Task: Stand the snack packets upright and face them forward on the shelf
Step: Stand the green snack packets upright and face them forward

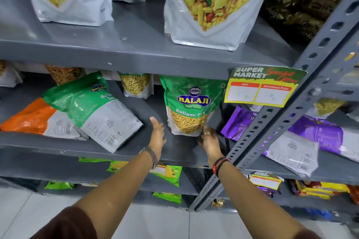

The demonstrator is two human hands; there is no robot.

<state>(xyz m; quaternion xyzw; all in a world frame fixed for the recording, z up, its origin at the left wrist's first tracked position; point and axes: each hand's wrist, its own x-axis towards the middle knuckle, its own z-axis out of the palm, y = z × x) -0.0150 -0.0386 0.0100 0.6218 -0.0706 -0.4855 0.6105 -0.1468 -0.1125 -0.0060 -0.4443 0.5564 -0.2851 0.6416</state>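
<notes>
A green Ratlami sev packet (191, 103) stands upright on the grey middle shelf (97, 147), its front facing me. My right hand (209, 141) touches the packet's bottom right corner, fingers bent against it. My left hand (158, 134) hovers flat and open just left of the packet, holding nothing. Further left, a second green packet (93, 108) lies tilted on its back with the printed rear side up. It rests partly on an orange packet (37, 118) lying flat. Another sev packet (136, 85) stands at the back of the shelf.
Large white mixture pouches (209, 6) stand on the shelf above. A yellow and green price tag (262, 87) hangs at the right. The perforated grey upright (272, 132) crosses diagonally; purple packets (310, 137) lie beyond it. Green packets fill lower shelves.
</notes>
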